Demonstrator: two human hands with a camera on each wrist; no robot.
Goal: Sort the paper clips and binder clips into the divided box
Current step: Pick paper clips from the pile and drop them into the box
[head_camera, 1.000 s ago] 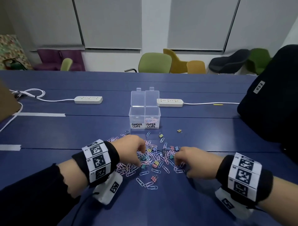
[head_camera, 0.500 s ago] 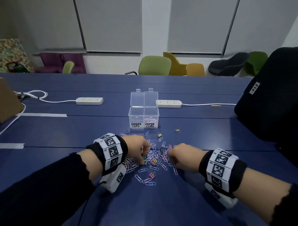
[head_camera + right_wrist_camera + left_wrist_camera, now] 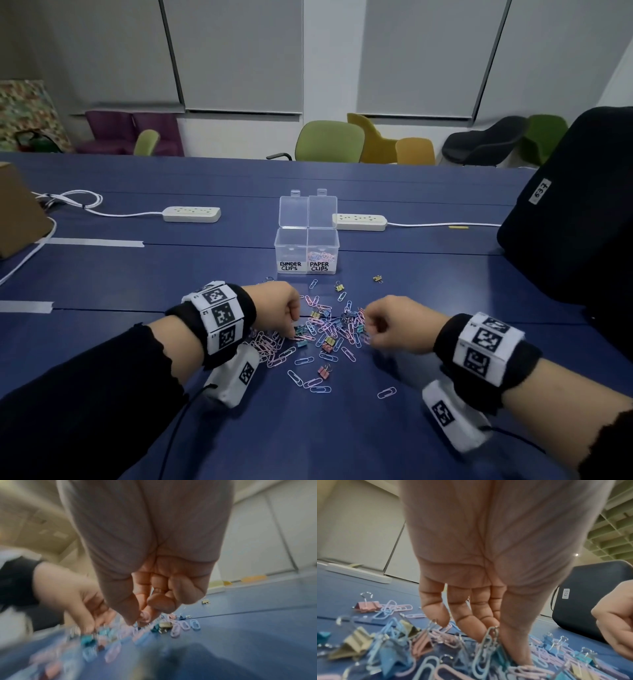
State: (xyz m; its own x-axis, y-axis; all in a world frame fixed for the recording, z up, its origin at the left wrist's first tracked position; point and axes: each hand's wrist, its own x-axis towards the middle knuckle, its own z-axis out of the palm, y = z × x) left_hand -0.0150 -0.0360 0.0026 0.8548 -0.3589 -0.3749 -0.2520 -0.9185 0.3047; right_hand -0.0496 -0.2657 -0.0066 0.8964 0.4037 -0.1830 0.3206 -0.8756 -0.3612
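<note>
A loose pile of pastel paper clips and small binder clips point(image 3: 337, 342) lies on the blue table point(image 3: 428, 284). Behind it stands the clear divided box point(image 3: 278, 248), lids up. It is labelled BINDER CLIPS on the left and PAPER CLIPS on the right, and several clips lie in the right half. My left hand point(image 3: 295, 334) reaches down into the pile's left side. In the left wrist view, thumb and forefinger point(image 3: 479, 631) close on an upright blue paper clip point(image 3: 485, 646). My right hand point(image 3: 368, 330) hovers at the pile's right edge, fingers curled. Its thumb and forefinger pinch a pink paper clip point(image 3: 145, 615).
Two white power strips point(image 3: 191, 214) point(image 3: 359, 222) lie behind the box. A black bag point(image 3: 565, 222) fills the right side and a cardboard box point(image 3: 17, 212) the far left. Stray binder clips point(image 3: 377, 279) sit right of the divided box. Chairs line the far edge.
Both hands have stayed at the pile and drawn a little closer together. The right hand's fingers have curled in and lifted slightly off the clips.
</note>
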